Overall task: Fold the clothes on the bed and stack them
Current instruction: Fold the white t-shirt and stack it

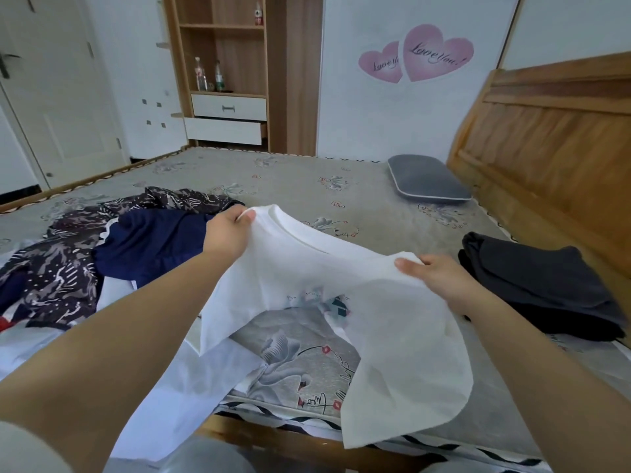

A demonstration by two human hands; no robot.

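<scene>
A single wide-angle head-worn camera looks forward and down from the bed's [307,186] near edge, close above both outstretched forearms.

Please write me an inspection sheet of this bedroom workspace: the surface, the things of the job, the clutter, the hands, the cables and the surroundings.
Surface: bed with a grey floral mattress cover, much of it bare.
Job's things: white T-shirt held up over the bed's near edge; unfolded pile at the left with a patterned dark garment, a navy garment and white clothes; dark folded stack at the right.
Clutter: grey pillow near the headboard.
Hands: left hand has a grip on one shoulder of the T-shirt, right hand on the other.
Cables: nothing seen.
Surroundings: wooden shelf unit with bottles and one drawer open; white door; heart stickers on the wall.
</scene>
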